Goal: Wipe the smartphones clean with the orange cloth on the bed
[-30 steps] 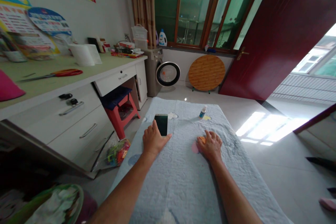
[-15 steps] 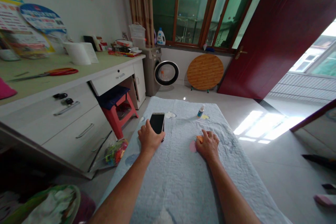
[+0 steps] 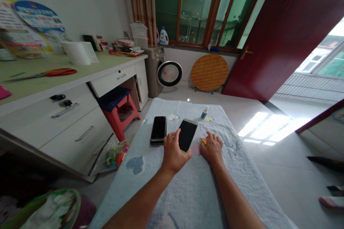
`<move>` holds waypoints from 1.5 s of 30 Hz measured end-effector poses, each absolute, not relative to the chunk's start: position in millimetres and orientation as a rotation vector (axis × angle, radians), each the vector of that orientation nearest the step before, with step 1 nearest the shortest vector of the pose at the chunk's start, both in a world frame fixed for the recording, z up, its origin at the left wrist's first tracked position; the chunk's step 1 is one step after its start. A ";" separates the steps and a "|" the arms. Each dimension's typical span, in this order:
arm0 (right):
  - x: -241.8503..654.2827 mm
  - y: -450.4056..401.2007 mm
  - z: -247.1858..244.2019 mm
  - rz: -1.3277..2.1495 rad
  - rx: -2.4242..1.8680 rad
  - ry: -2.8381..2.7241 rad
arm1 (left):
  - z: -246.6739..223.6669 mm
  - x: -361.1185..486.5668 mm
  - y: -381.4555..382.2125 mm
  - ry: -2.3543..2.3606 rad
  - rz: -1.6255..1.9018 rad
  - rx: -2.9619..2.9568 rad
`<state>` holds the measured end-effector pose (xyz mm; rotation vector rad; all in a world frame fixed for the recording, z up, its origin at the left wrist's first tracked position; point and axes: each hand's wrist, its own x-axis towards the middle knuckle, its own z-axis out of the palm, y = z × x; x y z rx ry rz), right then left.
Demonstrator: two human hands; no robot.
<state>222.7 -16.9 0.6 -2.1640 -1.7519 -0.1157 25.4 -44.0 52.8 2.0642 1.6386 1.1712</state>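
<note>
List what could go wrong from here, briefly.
The held phone could slip, since the left hand seems to grip it only by its edges. That hand might also nudge what looks like a stack of phones close beside it. The small bottle, upright on the wrinkled blue cover, might tip if bumped.

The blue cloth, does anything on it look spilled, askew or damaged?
No spill or damage stands out. The phone in the left hand is angled, but it's being held; the bottle stands upright, the blue cloth lightly wrinkled.

A round wooden tabletop (image 3: 209,72) leans near a red door (image 3: 258,35)
</note>
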 end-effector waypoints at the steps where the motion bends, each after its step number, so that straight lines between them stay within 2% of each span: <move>1: 222.8 -16.8 0.7 -0.109 -2.166 -1.752 | 44.5 32.3 -44.6 1.654 1.129 2.024; 9: 223.7 -15.9 -1.9 -0.109 -2.172 -1.744 | 19.0 62.2 -32.3 1.986 0.760 1.918; 16: 225.1 -14.8 -4.1 -0.131 -2.164 -1.748 | 11.1 69.7 -34.7 2.076 0.679 1.979; 19: 225.2 -14.9 -3.7 -0.127 -2.166 -1.749 | 19.8 64.5 -43.8 2.049 0.740 2.101; 22: 225.1 -15.5 -3.3 -0.117 -2.170 -1.750 | 36.3 45.9 -46.8 1.930 0.948 2.288; 26: 224.7 -15.9 -2.1 -0.097 -2.168 -1.754 | 44.2 6.8 -32.7 2.211 1.228 2.049; 29: 224.3 -15.8 -0.9 -0.087 -2.181 -1.753 | 33.2 -18.3 -18.1 2.333 1.179 1.925; 34: 223.9 -15.8 0.8 -0.085 -2.190 -1.766 | 14.4 -37.1 -5.7 2.161 1.102 1.991; 45: 224.7 -15.4 -1.4 -0.085 -2.194 -1.753 | 13.9 -36.2 -12.5 2.066 1.294 1.804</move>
